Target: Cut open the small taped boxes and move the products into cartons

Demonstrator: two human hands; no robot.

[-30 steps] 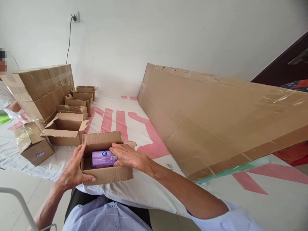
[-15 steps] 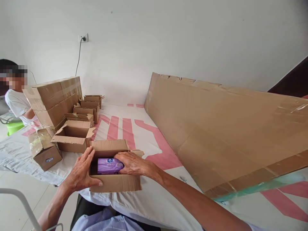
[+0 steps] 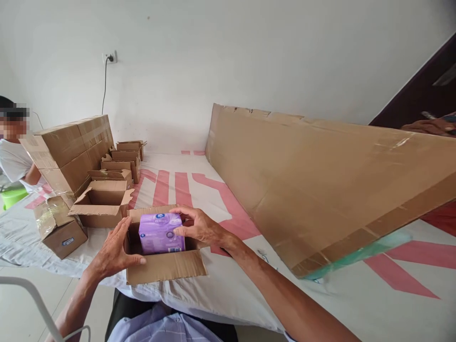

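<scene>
A purple pack of tissues (image 3: pixel 162 233) stands partly out of an open cardboard box (image 3: pixel 167 267) in front of me. My right hand (image 3: pixel 199 225) grips the pack at its right end, thumb on the near face and fingers over the top. The pack's lower part is hidden behind the box's front flap. At the box's left side, my left hand (image 3: pixel 116 249) holds the wall, with its thumb lying on the front flap.
Left of this box sit an open carton (image 3: pixel 101 204) and a taped small carton (image 3: pixel 60 228). More open cartons line the taped stacked boxes (image 3: pixel 66 147). A large cardboard sheet (image 3: pixel 313 190) leans at right. A person (image 3: pixel 16 156) is at far left.
My right hand has raised the tissue pack higher in the box, so its front face now shows. My left hand keeps its hold on the box. The view has turned slightly right.
</scene>
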